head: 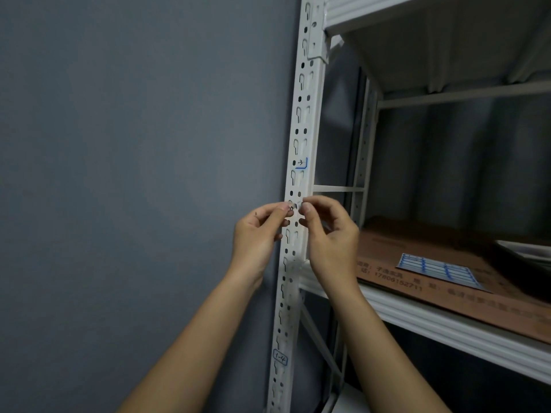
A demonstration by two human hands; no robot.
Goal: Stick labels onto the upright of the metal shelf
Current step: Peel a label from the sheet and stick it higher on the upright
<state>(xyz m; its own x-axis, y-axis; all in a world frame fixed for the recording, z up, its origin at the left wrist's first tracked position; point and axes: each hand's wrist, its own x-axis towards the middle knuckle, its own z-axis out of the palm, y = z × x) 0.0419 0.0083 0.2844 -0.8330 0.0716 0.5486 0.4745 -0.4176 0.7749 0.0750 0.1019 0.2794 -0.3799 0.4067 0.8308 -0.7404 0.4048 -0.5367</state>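
A white perforated upright [301,120] of the metal shelf runs from top to bottom at mid-frame. Two handwritten labels are stuck on it: one marked "-3" [301,163] and one marked "1-4" [280,357] lower down. My left hand [258,234] and my right hand [329,234] meet in front of the upright between those labels. Together they pinch a small white label [293,207] between thumbs and forefingers, held against or just in front of the upright. Most of this label is hidden by my fingertips.
A sheet of blue-edged labels [438,271] lies on brown cardboard [465,296] on the white shelf board [447,326] to the right. Another shelf board [387,13] is overhead. A grey wall [134,174] fills the left.
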